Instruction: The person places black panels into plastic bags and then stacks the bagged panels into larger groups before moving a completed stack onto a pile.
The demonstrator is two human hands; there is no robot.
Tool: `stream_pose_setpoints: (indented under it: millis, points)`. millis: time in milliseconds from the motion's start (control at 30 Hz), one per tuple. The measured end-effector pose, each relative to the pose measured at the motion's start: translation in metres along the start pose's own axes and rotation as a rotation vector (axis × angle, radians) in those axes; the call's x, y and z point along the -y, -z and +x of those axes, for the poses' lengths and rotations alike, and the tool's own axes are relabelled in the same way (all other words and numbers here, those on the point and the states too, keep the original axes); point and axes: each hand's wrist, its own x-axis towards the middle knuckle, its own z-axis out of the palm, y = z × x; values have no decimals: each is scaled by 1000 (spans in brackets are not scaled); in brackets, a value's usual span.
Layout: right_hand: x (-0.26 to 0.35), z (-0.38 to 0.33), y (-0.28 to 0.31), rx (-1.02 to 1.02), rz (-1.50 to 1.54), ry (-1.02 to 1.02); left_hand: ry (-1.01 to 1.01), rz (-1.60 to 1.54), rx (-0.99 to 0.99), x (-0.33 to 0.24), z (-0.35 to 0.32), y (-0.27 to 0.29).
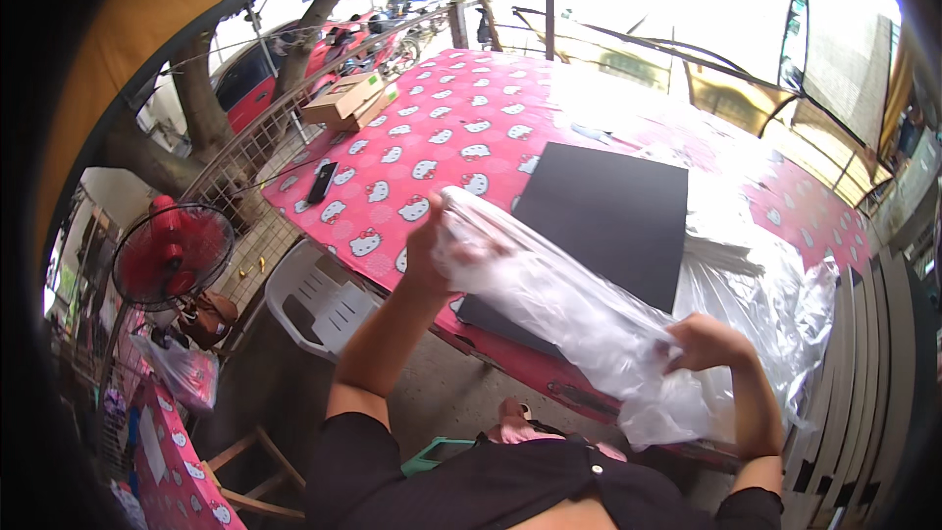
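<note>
A long piece of thin clear plastic sheet [564, 299] stretches between my hands above the table's near edge. My left hand [442, 243] grips its upper left end, and some fingers show through the film. At the lower right end, my right hand [705, 342] pinches the gathered plastic. Whether it is a flat sheet or a bag I cannot tell. Beneath and beyond it lies a flat black board [608, 206], partly covered by the plastic. More crumpled clear plastic [765, 304] is heaped on the table to the right of the board.
The table has a pink patterned cover [422, 137]. On its left are cardboard boxes [348, 103] and a dark phone-like object [322, 183]. A white plastic chair [319, 299] and red fan [175, 250] stand to the left. Several long panels [854, 383] lean at the right.
</note>
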Motion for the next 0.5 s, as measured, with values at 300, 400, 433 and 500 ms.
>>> stream_pose_setpoints:
  millis: [300,400,433,500]
  points:
    - [-89,-62,-33,-412,851,-93,362,1380,671,55,-28,-1]
    - [-113,-73,-68,-610,1165,-732,765,921,250,49,-72,33]
    - [-102,-71,-70,-361,1022,-607,497,727,10,50,-82,34]
    - [-61,-59,-67,339,429,74,111,421,-236,45,-96,19]
